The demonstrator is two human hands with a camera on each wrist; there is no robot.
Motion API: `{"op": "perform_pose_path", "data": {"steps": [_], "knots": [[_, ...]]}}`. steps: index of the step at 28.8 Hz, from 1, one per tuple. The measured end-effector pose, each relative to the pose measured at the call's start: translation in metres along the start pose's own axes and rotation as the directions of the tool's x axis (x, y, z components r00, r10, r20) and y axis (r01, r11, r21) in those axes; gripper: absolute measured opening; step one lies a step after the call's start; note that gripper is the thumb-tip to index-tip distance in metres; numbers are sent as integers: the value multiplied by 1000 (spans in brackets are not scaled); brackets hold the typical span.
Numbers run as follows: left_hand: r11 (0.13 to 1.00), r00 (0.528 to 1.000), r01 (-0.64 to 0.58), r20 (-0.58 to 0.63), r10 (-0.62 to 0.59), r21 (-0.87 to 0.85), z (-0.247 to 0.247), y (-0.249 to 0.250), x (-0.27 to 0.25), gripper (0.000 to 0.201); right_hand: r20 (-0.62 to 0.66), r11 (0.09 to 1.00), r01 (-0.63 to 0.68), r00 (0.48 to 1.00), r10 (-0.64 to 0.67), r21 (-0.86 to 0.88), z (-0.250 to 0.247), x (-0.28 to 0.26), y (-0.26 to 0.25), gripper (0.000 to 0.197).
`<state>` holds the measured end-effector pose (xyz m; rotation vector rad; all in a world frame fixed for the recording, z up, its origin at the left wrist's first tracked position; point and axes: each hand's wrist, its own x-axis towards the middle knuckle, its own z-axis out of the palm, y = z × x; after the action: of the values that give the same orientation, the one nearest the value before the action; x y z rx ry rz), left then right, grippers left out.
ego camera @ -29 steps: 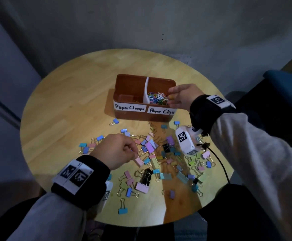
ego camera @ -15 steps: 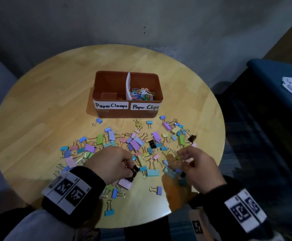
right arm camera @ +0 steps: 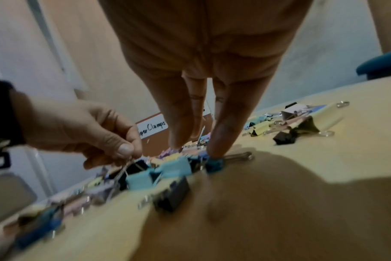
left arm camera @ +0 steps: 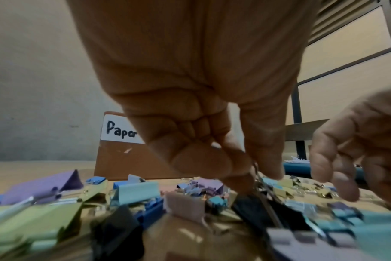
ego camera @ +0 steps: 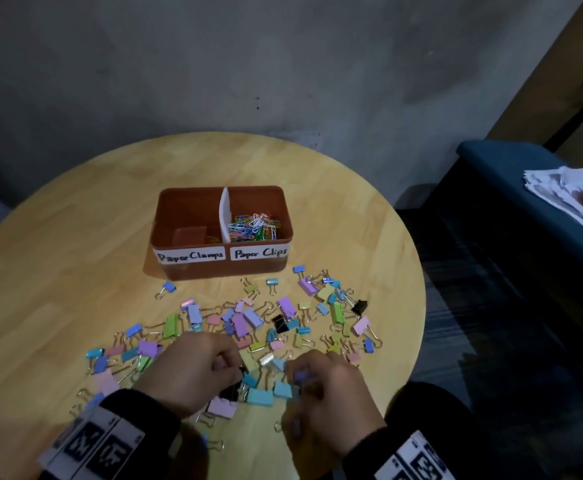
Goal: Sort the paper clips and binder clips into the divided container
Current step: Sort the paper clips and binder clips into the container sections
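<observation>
A brown divided container (ego camera: 165,216) stands mid-table; its right half, labelled Paper Clips, holds coloured paper clips (ego camera: 255,226). Several pastel and black binder clips (ego camera: 248,320) lie scattered in front of it. My left hand (ego camera: 234,370) is down in the near pile. In the left wrist view its thumb and forefinger (left arm camera: 255,169) pinch the wire handle of a black binder clip (left arm camera: 255,206). My right hand (ego camera: 297,379) hovers beside it with straight fingers pointing down. One fingertip (right arm camera: 217,148) touches a small blue binder clip (right arm camera: 214,165).
The round wooden table (ego camera: 58,271) sits against a grey wall. A blue seat (ego camera: 498,161) with a stack of papers (ego camera: 567,192) stands to the right. Binder clips spread across the front half of the table, close to its near edge.
My right hand left the container, came back to the near pile and now touches a blue clip. My left hand stayed in the pile and pinches the black clip's handle.
</observation>
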<state>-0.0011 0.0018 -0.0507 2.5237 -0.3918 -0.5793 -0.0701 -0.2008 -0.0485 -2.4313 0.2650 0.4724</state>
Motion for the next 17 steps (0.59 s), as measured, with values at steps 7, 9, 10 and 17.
{"op": "perform_pose_path", "data": {"steps": [7, 9, 10, 17], "knots": [[998, 996, 35, -75, -39, -59, -20, -6, -2, 12, -259, 996, -86, 963, 78, -21, -60, 53, 13, 52], [996, 996, 45, -79, -51, -72, -21, -4, -1, 14, -136, 988, -87, 988, 69, -131, -59, 75, 10, 60], [994, 994, 58, -92, -66, -89, -23, -4, 0, 15, -60, 980, -73, 996, 63, -187, -55, 82, 7, 60], [958, 875, 185, -406, -263, -221, -56, -29, -3, 23, 171, 935, 40, 985, 23, -353, -25, 78, -2, 63]]}}
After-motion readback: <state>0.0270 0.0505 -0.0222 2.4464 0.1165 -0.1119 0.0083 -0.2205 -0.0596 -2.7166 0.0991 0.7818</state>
